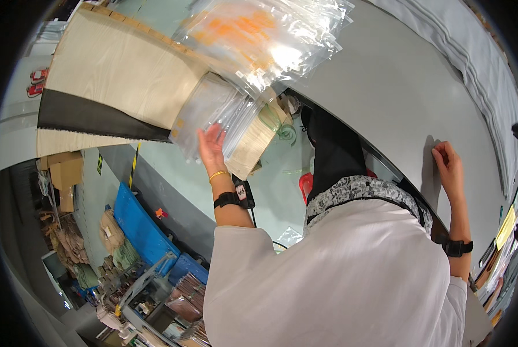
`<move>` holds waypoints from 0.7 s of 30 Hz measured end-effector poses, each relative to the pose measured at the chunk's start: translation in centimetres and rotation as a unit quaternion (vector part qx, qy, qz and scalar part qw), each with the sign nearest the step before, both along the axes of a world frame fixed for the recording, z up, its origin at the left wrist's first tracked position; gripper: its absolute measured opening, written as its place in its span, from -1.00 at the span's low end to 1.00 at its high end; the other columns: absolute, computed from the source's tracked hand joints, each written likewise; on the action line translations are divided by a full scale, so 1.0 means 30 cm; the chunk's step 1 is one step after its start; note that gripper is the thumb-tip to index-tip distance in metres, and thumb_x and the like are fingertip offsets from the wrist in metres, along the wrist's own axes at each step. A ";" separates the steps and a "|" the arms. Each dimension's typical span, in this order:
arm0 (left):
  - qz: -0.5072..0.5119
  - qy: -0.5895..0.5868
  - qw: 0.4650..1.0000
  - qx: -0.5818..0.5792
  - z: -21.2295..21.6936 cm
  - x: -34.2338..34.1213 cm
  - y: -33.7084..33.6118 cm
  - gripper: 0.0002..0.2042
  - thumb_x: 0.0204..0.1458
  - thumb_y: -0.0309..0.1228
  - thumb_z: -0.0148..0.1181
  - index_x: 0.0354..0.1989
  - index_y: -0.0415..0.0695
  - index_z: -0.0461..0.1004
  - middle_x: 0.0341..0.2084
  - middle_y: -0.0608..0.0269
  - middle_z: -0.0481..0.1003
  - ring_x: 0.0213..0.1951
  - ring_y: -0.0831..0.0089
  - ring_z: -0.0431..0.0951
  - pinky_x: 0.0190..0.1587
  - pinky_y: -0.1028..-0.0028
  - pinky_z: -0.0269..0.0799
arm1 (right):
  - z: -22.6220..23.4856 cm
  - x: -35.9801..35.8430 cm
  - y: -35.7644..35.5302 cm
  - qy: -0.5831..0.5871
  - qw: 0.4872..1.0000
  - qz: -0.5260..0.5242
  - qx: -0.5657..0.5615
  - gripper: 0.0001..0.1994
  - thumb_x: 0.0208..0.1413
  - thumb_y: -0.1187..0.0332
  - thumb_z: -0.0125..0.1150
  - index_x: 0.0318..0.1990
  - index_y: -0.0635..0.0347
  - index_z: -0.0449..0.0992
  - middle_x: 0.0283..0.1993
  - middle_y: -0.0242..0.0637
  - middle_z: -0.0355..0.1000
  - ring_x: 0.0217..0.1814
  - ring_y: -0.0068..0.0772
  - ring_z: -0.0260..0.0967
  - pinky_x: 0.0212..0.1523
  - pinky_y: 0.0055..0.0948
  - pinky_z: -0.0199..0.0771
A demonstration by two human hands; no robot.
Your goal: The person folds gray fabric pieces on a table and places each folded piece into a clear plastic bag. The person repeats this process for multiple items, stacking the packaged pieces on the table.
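My left hand [212, 149] reaches to a stack of clear plastic bags [196, 113] on a wooden board at the left. Its fingers are stretched and slightly apart, at the near edge of the bags; whether they press on the plastic is hard to tell. A larger pile of clear zip bags [244, 37] with orange print lies just beyond, on the corner of the grey table [380, 75]. Over the right part of that table is my right hand [449, 165], fingers curled in toward the thumb, with nothing visible in them.
White folded fabric [461, 63] runs along the table's far right edge. A dark strip [91, 115] crosses the pale wooden surface [120, 69]. On the floor side stand a blue panel [149, 231], a cart with packed goods [186, 298] and cardboard boxes [66, 176]. Green strapping [285, 132] hangs near the board.
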State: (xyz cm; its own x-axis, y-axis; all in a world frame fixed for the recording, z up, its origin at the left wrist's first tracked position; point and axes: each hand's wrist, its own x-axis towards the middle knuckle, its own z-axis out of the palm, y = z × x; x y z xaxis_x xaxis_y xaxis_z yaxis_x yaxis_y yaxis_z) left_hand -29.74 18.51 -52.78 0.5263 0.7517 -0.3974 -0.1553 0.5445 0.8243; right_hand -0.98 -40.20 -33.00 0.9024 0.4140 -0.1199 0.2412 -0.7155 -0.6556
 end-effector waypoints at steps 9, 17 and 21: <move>-0.276 0.296 0.898 0.174 -0.070 0.055 0.087 -0.59 0.27 -0.10 0.26 0.07 -0.18 0.65 -0.08 0.31 0.64 -0.07 0.53 0.55 -0.01 0.46 0.44 | -0.011 -0.050 -0.002 -0.089 0.996 0.001 0.010 -0.91 0.25 0.44 0.30 -0.20 0.23 0.52 -0.28 -0.21 0.46 -0.34 -0.27 0.43 -0.27 -0.35 0.46; -0.056 0.301 0.885 0.351 0.181 0.077 0.111 -0.66 0.36 -0.13 0.15 -0.13 -0.21 0.60 -0.41 0.19 0.61 -0.43 0.39 0.64 -0.42 0.44 0.59 | 0.010 0.221 -0.403 -0.128 0.968 -0.216 0.014 -0.89 0.22 0.32 0.33 -0.23 0.13 0.64 -0.20 -0.27 0.56 -0.22 -0.18 0.50 -0.21 -0.29 0.51; -0.025 0.169 0.866 0.469 0.527 0.390 -0.060 -0.66 0.41 -0.19 0.08 -0.18 -0.24 0.60 -0.41 0.24 0.57 -0.38 0.49 0.57 -0.34 0.50 0.52 | 0.019 0.523 -0.563 -0.322 0.907 -0.271 0.002 -0.90 0.20 0.32 0.35 -0.22 0.09 0.66 -0.14 -0.38 0.56 -0.08 -0.23 0.50 -0.14 -0.29 0.52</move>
